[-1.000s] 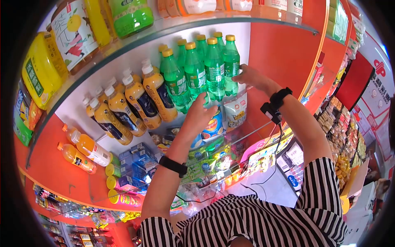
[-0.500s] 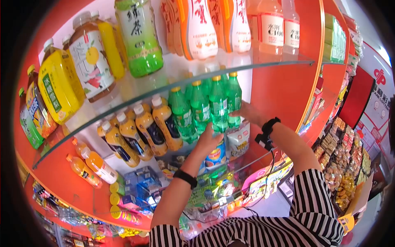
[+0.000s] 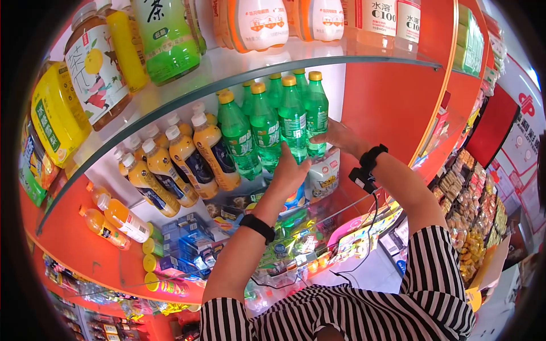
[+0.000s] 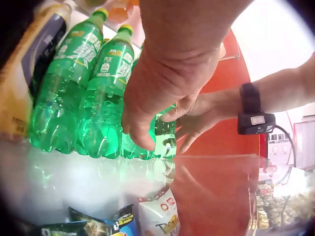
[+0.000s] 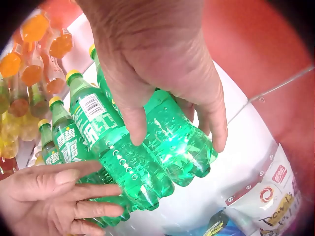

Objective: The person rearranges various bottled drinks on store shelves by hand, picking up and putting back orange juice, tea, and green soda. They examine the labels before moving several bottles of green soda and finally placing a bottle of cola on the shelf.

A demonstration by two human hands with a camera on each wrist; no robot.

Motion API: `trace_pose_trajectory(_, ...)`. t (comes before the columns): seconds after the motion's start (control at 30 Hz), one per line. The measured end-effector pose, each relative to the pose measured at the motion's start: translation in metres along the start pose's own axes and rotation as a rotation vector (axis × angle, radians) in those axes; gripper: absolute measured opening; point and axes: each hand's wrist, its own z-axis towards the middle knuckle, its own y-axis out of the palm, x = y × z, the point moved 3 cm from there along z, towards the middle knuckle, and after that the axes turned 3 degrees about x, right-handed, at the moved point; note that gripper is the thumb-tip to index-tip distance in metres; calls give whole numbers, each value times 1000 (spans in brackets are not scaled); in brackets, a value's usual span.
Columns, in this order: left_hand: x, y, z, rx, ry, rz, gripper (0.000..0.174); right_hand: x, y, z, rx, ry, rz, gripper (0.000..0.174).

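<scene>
Green plastic soda bottles with yellow caps stand in rows on a shelf. My right hand [image 3: 341, 139] holds the rightmost front bottle [image 5: 179, 140] around its lower body, thumb on one side and fingers on the other. In front of the bottle beside it [image 3: 293, 113], my left hand [image 3: 291, 173] has its fingertips right at the lower part. The right wrist view shows the left hand [image 5: 59, 199] with fingers spread and nearly straight. Two more front bottles [image 4: 61, 93] stand to the left.
Orange-brown drink bottles [image 3: 213, 153] with white caps stand left of the green ones. A glass shelf edge [image 3: 239, 79] runs above, with larger bottles on it. Below are snack bags [image 3: 324, 179] and boxes. A red side panel [image 3: 392, 102] rises at the right.
The head view has tilted up, then partly back down. My left hand has shifted slightly right along the bottles. My right hand stays at the rightmost bottle.
</scene>
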Motion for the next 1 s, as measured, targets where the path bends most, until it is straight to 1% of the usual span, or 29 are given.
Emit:
trace_pose_trajectory(0.03,0,1,0,-2,2,4,87,0,0,0,8,-6,-6,71)
trace_pose_trajectory(0.1,2,1,0,74,36,135,89,-1,0,-1,17,-18,-9,70)
trace_pose_trajectory(0.13,4,1,0,74,39,141,89,0,0,0,30,-27,-31,68)
trace_pose_trajectory(0.2,6,0,1,38,-52,110,90,1,-1,2,45,-42,-50,66)
trace_pose_trajectory(0.27,11,-2,-1,26,-58,130,89,5,-3,3,123,-52,-60,63)
trace_pose_trajectory(0.3,11,-4,-3,13,-69,145,88,5,-3,1,125,-50,-58,63)
trace_pose_trajectory(0.37,6,-5,0,7,-55,153,87,3,-5,0,159,-99,-109,61)
trace_pose_trajectory(0.4,6,-6,1,6,-41,159,86,4,-5,0,160,-95,-106,61)
trace_pose_trajectory(0.47,6,-4,2,12,-45,167,85,6,-9,2,225,-81,-117,58)
trace_pose_trajectory(0.57,1,-1,7,12,-58,144,84,24,-26,20,247,-72,-140,57)
trace_pose_trajectory(0.6,0,1,9,18,-51,158,86,25,-29,21,265,-52,-153,58)
trace_pose_trajectory(0.63,-1,2,11,24,-43,172,89,26,-33,18,280,-98,-92,53)
trace_pose_trajectory(0.67,-3,3,12,20,-45,171,89,28,-36,18,280,-93,-91,53)
trace_pose_trajectory(0.77,-8,4,19,37,-8,193,88,32,-47,22,298,-135,-88,42)
trace_pose_trajectory(0.83,-12,4,23,43,55,234,88,28,-50,20,302,-110,-93,41)
trace_pose_trajectory(0.87,-14,5,25,46,53,235,88,26,-52,20,302,-85,-98,41)
trace_pose_trajectory(0.97,-9,2,25,25,29,250,87,27,-61,20,284,-108,-48,40)
trace_pose_trajectory(1.0,-10,2,26,-7,7,257,88,32,-65,23,282,-105,-49,40)
